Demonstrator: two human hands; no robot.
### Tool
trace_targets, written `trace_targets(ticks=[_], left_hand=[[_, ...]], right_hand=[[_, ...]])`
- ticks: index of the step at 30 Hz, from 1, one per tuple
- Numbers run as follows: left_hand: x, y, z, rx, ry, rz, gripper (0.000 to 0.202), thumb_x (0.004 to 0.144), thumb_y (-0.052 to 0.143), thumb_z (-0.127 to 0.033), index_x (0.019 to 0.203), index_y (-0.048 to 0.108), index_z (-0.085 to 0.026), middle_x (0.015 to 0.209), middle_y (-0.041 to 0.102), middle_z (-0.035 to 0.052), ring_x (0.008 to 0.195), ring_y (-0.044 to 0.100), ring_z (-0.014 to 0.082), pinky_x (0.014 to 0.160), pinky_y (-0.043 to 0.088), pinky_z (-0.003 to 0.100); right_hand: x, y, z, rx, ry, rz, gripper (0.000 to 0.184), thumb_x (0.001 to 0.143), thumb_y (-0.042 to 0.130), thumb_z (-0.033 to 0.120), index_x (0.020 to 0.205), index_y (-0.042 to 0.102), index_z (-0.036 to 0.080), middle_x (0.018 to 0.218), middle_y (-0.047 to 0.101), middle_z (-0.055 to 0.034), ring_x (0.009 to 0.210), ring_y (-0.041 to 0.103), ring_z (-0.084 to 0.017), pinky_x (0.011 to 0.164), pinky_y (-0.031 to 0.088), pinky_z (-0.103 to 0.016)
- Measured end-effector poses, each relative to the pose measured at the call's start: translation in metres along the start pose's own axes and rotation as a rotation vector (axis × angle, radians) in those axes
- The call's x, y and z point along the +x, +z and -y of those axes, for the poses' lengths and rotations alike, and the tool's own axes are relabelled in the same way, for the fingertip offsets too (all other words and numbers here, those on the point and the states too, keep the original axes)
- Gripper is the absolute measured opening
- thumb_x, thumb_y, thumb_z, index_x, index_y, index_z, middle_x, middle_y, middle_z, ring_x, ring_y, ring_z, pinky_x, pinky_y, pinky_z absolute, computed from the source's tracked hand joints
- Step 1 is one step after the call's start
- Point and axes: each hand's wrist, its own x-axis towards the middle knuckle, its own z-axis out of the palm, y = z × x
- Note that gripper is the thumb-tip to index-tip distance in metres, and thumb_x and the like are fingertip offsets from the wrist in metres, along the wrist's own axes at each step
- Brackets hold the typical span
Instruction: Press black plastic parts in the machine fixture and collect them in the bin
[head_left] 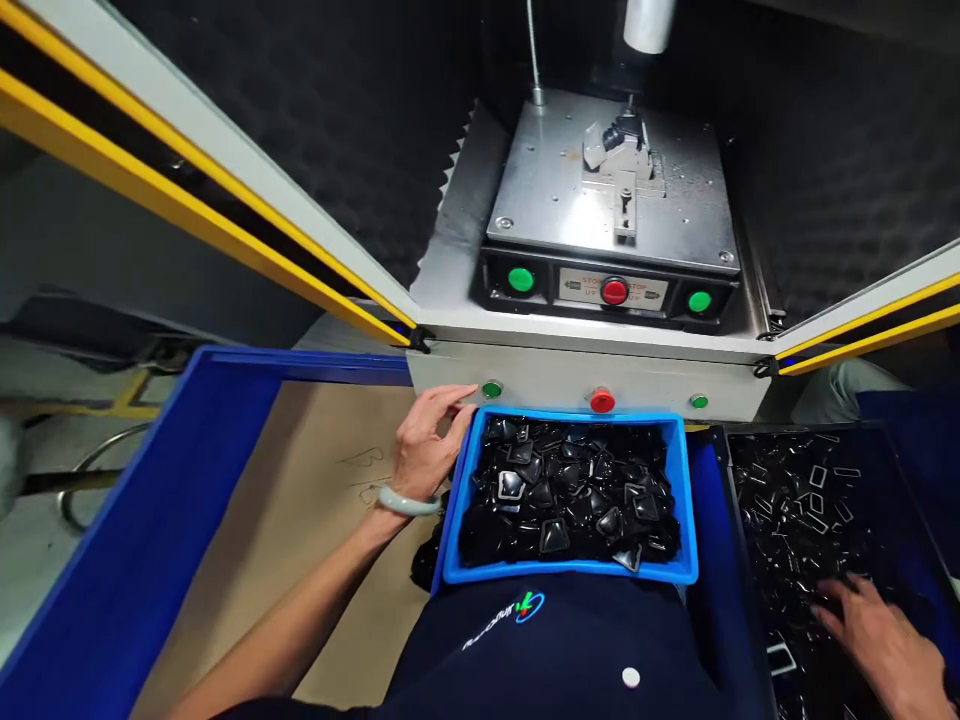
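Blue tray [570,572] ×1 | left hand [424,445] beside it | right hand [874,625] on black frames [795,520]

A pale green bangle [409,502] circles the left wrist [395,488], and the navy top [555,650] shows a small blue-and-green logo [529,607] and a white button [631,677]

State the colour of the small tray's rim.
The rim is bright blue, best in the head view.

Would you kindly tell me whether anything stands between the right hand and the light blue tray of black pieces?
Yes, low down: the raised left rim of the black tray and a dark blue strip lie between the right hand and the light blue tray. Nothing visible stands above them.
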Motion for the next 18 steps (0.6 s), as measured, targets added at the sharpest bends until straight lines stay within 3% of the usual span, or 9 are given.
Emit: trace_targets(ticks=[2,5,8,10,13,18], left_hand=[[0.002,0.010,0.013,0.000,-0.044,-0.012,0.031,0.101,0.070,-0.034,0.129,0.072,-0.022,0.128,0.063,0.0098,0.092,0.068,0.0168,0.086,0.063,0.034],[0.012,0.022,0.030,0.031,-0.077,0.007,0.045,0.095,0.078,-0.040,0.136,0.069,-0.023,0.131,0.052,0.0106,0.094,0.064,0.0174,0.085,0.064,0.035],[0.023,0.024,0.043,0.052,-0.080,0.064,0.049,0.091,0.082,-0.039,0.136,0.068,-0.024,0.128,0.048,0.0089,0.097,0.060,0.0179,0.087,0.064,0.036],[0.029,0.021,0.048,0.036,-0.091,0.119,0.050,0.090,0.084,-0.036,0.136,0.068,-0.025,0.127,0.046,0.0073,0.088,0.059,0.0140,0.086,0.064,0.036],[0.035,0.014,0.046,0.014,-0.142,0.172,0.050,0.087,0.086,-0.031,0.134,0.068,-0.025,0.123,0.046,0.0053,0.076,0.055,0.0090,0.084,0.063,0.034],[0.040,0.014,0.026,0.147,-0.227,0.187,0.051,0.085,0.084,-0.025,0.133,0.067,-0.027,0.126,0.051,0.0051,0.082,0.059,0.0132,0.083,0.062,0.035]], right_hand=[[0.043,-0.007,0.040,0.080,-0.069,0.004,0.038,0.095,0.051,0.060,0.097,0.081,0.037,0.104,0.078,-0.0097,0.083,0.076,-0.031,0.060,0.058,-0.044],[0.117,-0.006,0.111,0.237,-0.153,0.000,0.046,0.102,0.047,0.062,0.135,0.070,0.039,0.136,0.073,-0.0060,0.112,0.074,-0.029,0.081,0.062,-0.043],[0.175,-0.001,0.159,0.477,-0.236,-0.051,0.052,0.100,0.054,0.064,0.133,0.070,0.027,0.130,0.073,-0.0119,0.110,0.073,-0.028,0.092,0.061,-0.044],[0.198,0.001,0.171,0.559,-0.277,-0.047,0.052,0.098,0.057,0.067,0.120,0.073,0.022,0.116,0.076,-0.0130,0.099,0.074,-0.026,0.090,0.062,-0.043],[0.211,-0.001,0.169,0.590,-0.285,0.018,0.051,0.094,0.061,0.071,0.107,0.073,0.023,0.108,0.078,-0.0103,0.088,0.075,-0.024,0.087,0.061,-0.041],[0.216,0.002,0.166,0.420,-0.126,-0.036,0.050,0.090,0.061,0.074,0.093,0.073,0.026,0.100,0.076,-0.0064,0.077,0.067,-0.023,0.075,0.050,-0.040]])
